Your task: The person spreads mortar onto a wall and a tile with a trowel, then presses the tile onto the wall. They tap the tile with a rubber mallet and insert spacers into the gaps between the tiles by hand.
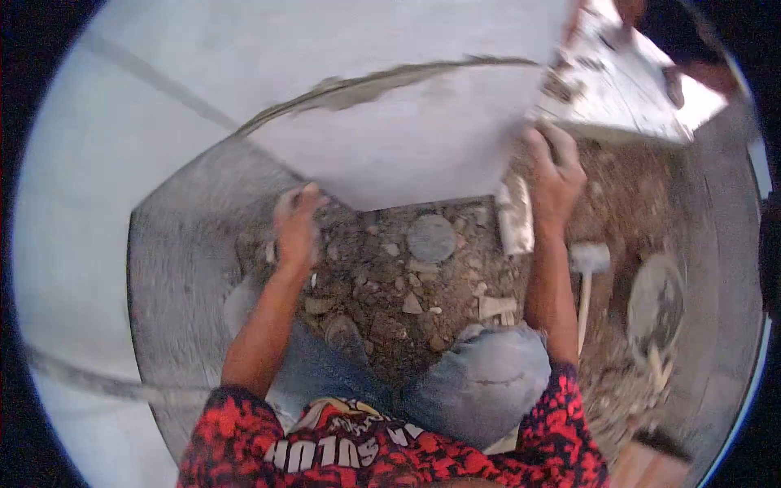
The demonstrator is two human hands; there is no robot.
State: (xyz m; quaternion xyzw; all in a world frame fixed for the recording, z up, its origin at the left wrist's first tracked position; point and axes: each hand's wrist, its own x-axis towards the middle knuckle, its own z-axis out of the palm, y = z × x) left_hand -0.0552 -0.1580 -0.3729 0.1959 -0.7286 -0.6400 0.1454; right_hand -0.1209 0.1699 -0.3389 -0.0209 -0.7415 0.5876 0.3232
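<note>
A large pale tile [407, 138] lies in front of me, with a rough line of grey mortar [358, 85] along its far edge. My right hand [556, 167] is at the tile's right edge, its fingers bent against that side. At the near left corner is my left hand [298, 213], fingers curled close to the edge; motion blur hides whether they touch it. Under the near edge, rubble and soil [390, 285] show between my arms. A white cylindrical piece [514, 215] stands just left of my right wrist.
A mallet [590, 259] with a pale handle lies right of my right forearm, near a round bucket or pan [656, 305]. Another person's hands [675, 85] are over a white board [618, 89] at the upper right. A round grey disc [431, 238] sits among the stones.
</note>
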